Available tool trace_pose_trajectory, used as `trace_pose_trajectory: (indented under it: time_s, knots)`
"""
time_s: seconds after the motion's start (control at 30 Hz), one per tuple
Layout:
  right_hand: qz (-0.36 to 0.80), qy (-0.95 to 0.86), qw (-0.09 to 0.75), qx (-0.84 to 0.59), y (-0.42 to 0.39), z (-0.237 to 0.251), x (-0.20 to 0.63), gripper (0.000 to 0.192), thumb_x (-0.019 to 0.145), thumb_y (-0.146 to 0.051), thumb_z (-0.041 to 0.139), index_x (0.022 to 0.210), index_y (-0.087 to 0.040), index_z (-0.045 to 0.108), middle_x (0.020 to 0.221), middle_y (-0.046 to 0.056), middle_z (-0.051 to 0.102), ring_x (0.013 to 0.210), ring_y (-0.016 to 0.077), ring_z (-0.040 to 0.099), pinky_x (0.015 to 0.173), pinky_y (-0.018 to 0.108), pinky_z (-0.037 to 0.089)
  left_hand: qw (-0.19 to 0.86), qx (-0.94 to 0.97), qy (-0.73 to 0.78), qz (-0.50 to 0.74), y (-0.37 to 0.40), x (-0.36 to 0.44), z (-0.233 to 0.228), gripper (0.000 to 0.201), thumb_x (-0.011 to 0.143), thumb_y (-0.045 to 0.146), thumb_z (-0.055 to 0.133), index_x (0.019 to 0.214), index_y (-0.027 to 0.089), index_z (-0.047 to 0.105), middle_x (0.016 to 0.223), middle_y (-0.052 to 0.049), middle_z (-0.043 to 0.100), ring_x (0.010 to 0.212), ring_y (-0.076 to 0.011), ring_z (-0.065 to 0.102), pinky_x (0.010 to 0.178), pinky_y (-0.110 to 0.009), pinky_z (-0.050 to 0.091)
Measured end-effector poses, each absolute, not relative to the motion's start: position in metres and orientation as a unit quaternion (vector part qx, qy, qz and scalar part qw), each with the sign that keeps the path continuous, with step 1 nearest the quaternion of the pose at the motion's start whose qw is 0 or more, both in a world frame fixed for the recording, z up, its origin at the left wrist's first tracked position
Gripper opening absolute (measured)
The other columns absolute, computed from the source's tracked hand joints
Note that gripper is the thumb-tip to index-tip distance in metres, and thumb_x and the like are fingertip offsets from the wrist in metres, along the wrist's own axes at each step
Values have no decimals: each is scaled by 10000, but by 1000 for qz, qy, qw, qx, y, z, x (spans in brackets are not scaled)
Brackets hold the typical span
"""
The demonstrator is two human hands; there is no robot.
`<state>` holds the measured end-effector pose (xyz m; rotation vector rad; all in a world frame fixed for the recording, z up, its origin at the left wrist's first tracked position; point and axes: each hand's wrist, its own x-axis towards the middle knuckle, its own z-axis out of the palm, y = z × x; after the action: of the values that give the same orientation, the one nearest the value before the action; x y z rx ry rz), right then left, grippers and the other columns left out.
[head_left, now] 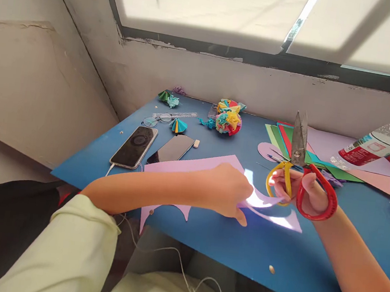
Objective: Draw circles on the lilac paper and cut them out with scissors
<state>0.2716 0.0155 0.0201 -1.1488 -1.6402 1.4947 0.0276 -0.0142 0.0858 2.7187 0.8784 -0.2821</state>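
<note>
My right hand [308,190] has its fingers through the handles of a pair of scissors [299,139], one handle yellow and one red. The metal blades point up, nearly together. My left hand [230,188] is closed over a sheet of light purple paper [214,164], its thumb turned toward the table edge. Curved cut edges show along the paper's near side. To the right of my left hand, a curved strip of the sheet rises toward my right fingertips; whether they touch it I cannot tell. Most of the left fingers are hidden behind the hand.
On the blue table [330,257] lie two phones, one a white-edged phone [134,147], eyeglasses [158,119], and a clear ruler [174,114]. Colourful paper balls [228,122] sit by the wall. Stacked coloured paper [378,183] and a tilted plastic bottle [368,147] are at right. A white cable [164,248] hangs in front.
</note>
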Motion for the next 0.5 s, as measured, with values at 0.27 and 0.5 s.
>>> trace_pose_trajectory:
  time_s: [0.27,0.5]
  knots:
    - [489,-540,447,-519,12,26,259,789,567,-955,353,710,-217,593,475,33,434,395,153,356,420,314,264,76,963,243,-91,-23,37,80,163,773,61,520,708,157,635,606,-59,576,528,-171,486,451,-298,291]
    - [484,-495,513,-507,11,32,269,771,527,-965,386,530,-203,507,690,124,606,469,175,445,432,319,286,83,958,274,16,-8,31,90,251,839,161,451,723,161,674,967,-113,606,822,-215,550,573,-312,332]
